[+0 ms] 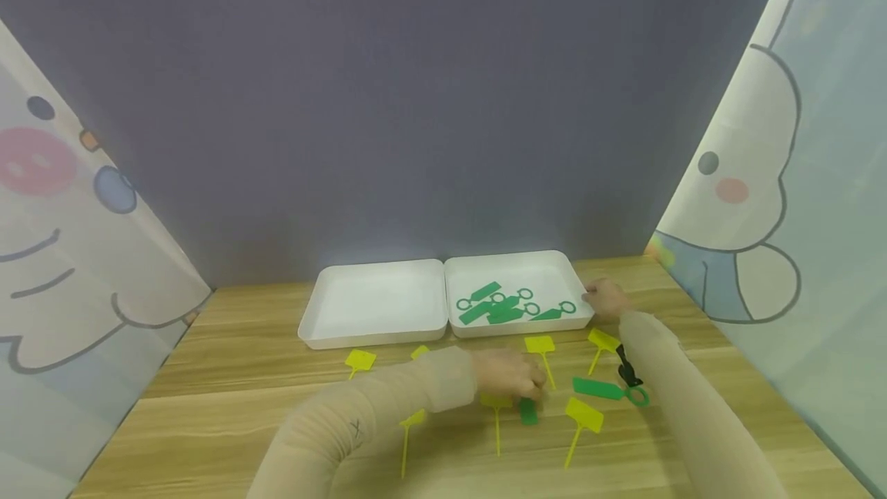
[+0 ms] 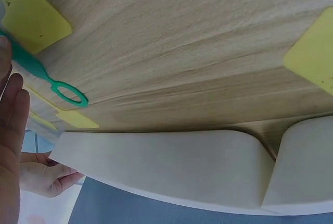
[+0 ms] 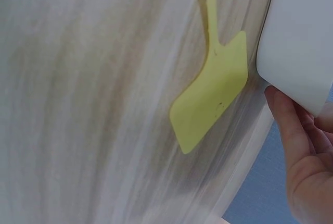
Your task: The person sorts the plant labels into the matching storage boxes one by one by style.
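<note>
In the head view my left hand is low over the table, its fingers curled at a green tag. The left wrist view shows the tag's ring end sticking out past the fingertips, which pinch its flat part at the frame's edge. My right hand holds the right rim of the right white tray, thumb and fingers at the corner in the right wrist view. Several green ring tags lie inside that tray. Another green tag is on the table near the right forearm.
Left of that tray, touching it, stands a second white tray. Several yellow tags with long stems, such as this yellow tag, are spread over the wooden table. A grey panel rises behind the trays, with printed curtains at both sides.
</note>
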Demonstrator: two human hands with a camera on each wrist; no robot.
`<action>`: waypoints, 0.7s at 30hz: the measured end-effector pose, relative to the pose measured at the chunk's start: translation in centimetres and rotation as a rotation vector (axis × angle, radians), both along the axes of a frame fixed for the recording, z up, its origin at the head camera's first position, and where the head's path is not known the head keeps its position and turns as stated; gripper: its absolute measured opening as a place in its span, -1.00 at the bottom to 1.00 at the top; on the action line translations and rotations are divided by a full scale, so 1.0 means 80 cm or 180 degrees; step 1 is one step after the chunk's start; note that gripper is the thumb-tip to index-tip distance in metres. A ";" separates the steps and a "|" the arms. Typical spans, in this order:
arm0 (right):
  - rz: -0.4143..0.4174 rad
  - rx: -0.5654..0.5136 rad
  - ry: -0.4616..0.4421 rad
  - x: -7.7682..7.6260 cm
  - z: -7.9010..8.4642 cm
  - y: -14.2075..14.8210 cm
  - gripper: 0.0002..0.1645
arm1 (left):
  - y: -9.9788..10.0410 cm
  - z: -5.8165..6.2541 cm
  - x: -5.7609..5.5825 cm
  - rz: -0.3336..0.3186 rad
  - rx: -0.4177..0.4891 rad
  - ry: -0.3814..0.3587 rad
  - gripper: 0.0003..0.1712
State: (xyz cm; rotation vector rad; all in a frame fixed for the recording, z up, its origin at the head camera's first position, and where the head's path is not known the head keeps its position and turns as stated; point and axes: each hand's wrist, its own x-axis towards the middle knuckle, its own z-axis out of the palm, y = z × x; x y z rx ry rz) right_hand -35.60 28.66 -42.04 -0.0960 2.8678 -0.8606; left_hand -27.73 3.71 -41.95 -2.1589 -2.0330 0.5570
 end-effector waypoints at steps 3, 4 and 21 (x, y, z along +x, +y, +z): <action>-0.0055 -0.0058 -0.0072 0.000 0.000 -0.001 -0.57 | 0.000 -0.006 -0.003 0.0003 0.0017 -0.0067 -0.72; -0.0067 -0.0073 -0.0089 0.000 0.000 -0.001 -0.57 | 0.000 -0.007 -0.003 0.0009 0.0011 -0.0097 -0.73; -0.0223 -0.0131 -0.0176 0.003 0.001 -0.004 -0.54 | -0.009 -0.017 -0.002 0.0028 0.0093 -0.0365 -0.70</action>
